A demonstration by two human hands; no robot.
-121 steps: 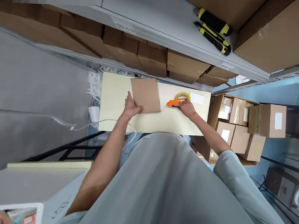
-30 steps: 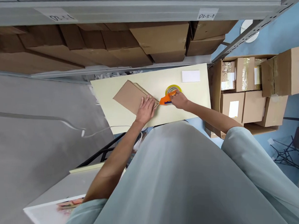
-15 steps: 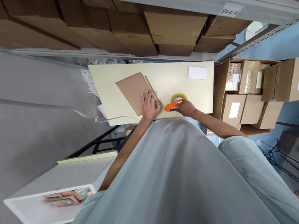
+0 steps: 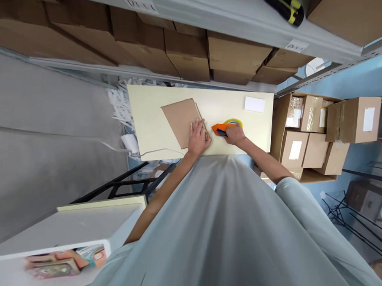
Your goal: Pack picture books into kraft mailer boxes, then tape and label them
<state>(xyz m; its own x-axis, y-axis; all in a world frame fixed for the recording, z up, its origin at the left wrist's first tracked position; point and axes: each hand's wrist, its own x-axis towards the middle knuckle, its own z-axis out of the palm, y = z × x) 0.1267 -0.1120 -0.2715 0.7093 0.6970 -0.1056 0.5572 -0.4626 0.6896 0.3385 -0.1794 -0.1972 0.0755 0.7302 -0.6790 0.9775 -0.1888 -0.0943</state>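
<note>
A flat brown cardboard box (image 4: 177,116) lies at an angle on the cream tabletop (image 4: 144,128). My left hand (image 4: 198,138) rests over its right edge, some fingers on top and others bent down at the side, holding it against the table. Just right of the box, my right hand (image 4: 235,134) is closed around an orange tape dispenser (image 4: 218,127) with a dark blue part. The dispenser's yellow-rimmed tape roll (image 4: 233,120) shows behind the hand. Its front end points left at the box, a small gap away. My right palm side is hidden.
A white paper slip (image 4: 254,104) lies at the table's back right. Boxes fill the shelf (image 4: 193,82) beyond. A large open carton (image 4: 280,121) with smaller boxes stands at the right. A white bin (image 4: 108,251) holding colourful packs is at lower left. A cable (image 4: 162,149) crosses the table's front left.
My right hand has turned the tape dispenser, which now points left with its front nearer the box. My left hand stays on the box. The view has shifted, showing a yellow-black tool on the upper shelf.
</note>
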